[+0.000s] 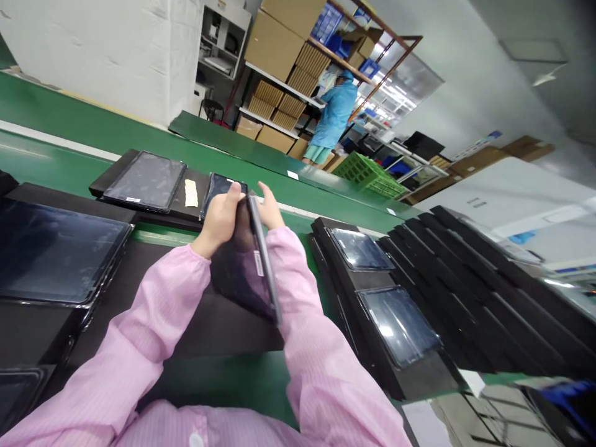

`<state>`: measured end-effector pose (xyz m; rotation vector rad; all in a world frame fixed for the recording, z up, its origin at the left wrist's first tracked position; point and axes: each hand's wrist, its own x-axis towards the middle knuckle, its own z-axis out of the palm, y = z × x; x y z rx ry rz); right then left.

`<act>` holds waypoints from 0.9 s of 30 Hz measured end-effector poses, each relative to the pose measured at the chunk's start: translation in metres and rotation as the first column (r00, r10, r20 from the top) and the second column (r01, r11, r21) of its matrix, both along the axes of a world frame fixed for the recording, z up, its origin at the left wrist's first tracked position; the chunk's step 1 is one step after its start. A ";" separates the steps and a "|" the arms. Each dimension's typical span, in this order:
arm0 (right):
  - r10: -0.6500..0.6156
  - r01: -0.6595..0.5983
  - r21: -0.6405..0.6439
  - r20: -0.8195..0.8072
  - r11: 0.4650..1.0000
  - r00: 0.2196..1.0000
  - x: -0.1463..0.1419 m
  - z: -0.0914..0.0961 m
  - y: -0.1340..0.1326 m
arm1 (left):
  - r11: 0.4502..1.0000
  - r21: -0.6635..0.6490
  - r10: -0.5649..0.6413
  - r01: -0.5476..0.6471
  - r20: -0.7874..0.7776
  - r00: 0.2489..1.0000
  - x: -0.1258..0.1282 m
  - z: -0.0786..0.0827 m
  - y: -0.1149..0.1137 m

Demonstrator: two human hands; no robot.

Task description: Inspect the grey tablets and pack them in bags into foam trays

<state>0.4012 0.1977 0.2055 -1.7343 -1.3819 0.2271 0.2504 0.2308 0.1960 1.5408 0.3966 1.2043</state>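
Note:
Both of my hands hold a dark tablet tipped steeply on its side, its glossy screen facing left and a small white label near its edge. My left hand grips its far end, thumb up. On the other side, my right hand is closed against the tablet, which partly hides its fingers. Underneath lies a black foam tray. Just beyond my left hand, a smaller dark screen lies in another black tray, beside a yellowish paper slip and a wrapped tablet.
At left, a large wrapped tablet lies on stacked black trays. To the right, two tablets rest on a tray stack, with more piled black trays beyond. Across the green bench, a person in blue stands by shelves of cartons.

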 end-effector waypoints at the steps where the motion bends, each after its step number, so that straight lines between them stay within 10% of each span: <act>1: 0.015 -0.015 0.003 -0.040 1.000 0.999 0.001 0.006 -0.009 | 1.000 -0.023 -0.019 0.019 0.016 1.000 0.000 -0.001 0.001; 11: 0.242 -0.195 0.160 -0.369 0.968 0.897 -0.093 0.030 -0.166 | 0.990 -0.043 -0.136 0.137 0.017 0.991 -0.001 0.004 -0.013; 17: 0.248 -0.216 0.121 -0.447 0.969 0.860 -0.103 0.026 -0.180 | 0.983 -0.009 -0.184 0.184 0.001 0.983 -0.002 0.012 -0.028; 27: 0.220 -0.146 0.184 -0.492 0.972 0.842 -0.079 0.023 -0.178 | 0.994 0.030 0.102 -0.103 0.026 0.994 0.010 0.008 -0.027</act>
